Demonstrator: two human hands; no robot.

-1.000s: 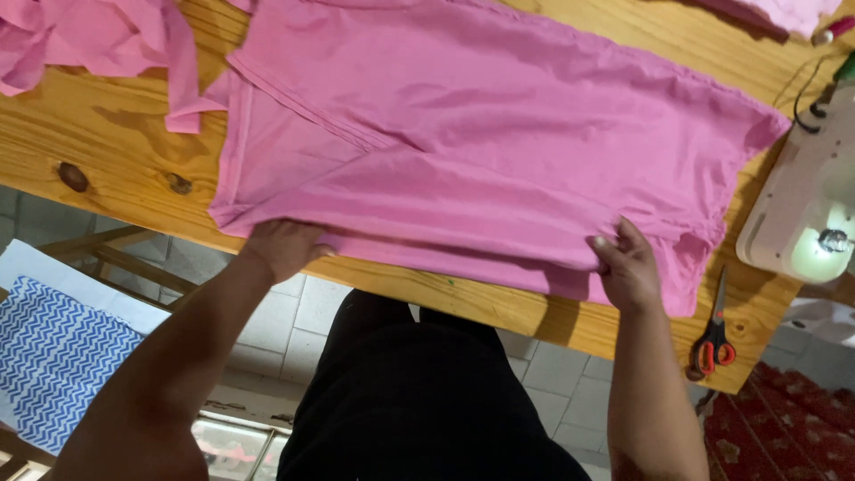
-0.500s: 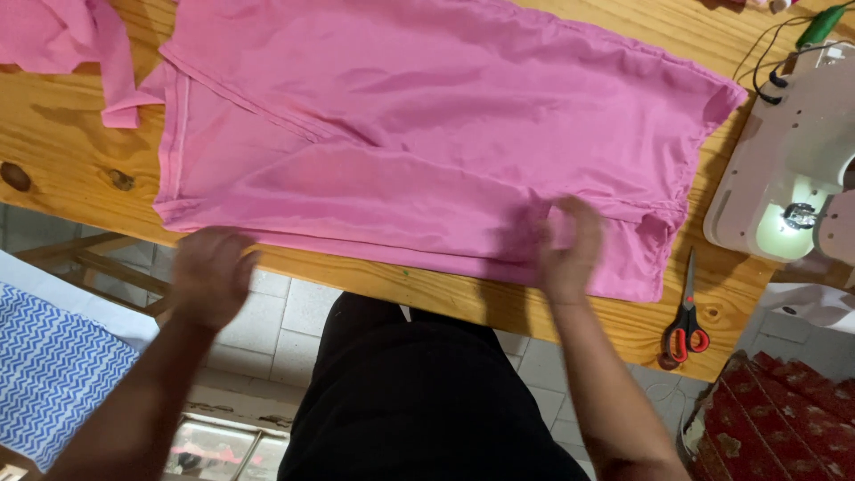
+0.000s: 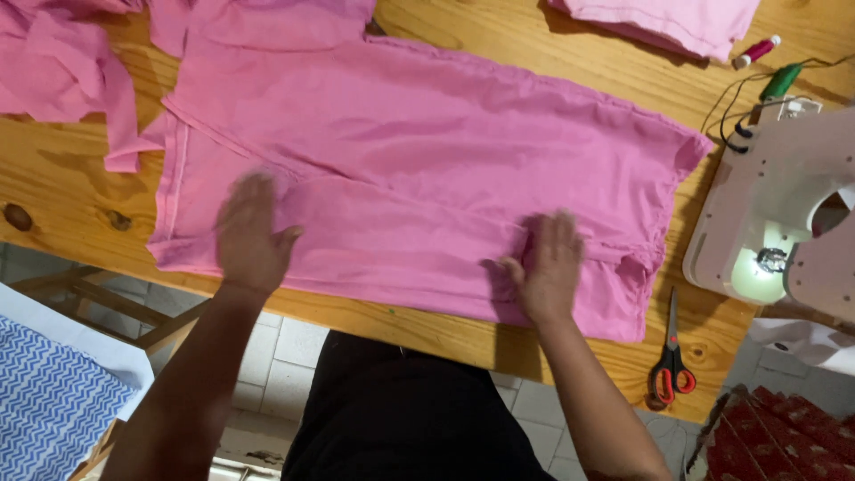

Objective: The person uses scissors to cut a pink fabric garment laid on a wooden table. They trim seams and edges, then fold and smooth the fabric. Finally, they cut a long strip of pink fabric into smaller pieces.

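The pink cloth (image 3: 427, 178) lies spread across the wooden table (image 3: 552, 53). Both hands rest flat and open on it, well apart: left hand (image 3: 249, 233) at 9 o'clock, right hand (image 3: 550, 267) at 4 o'clock. It looks light, soft and limp, best gripped at its edges.

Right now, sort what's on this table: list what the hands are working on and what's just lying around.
In hand:
large pink fabric piece spread flat
left hand, pressed flat on it
right hand, pressed flat on it

Lying about:
red-handled scissors
white sewing machine
pink fabric scraps
folded pink cloth
wooden table
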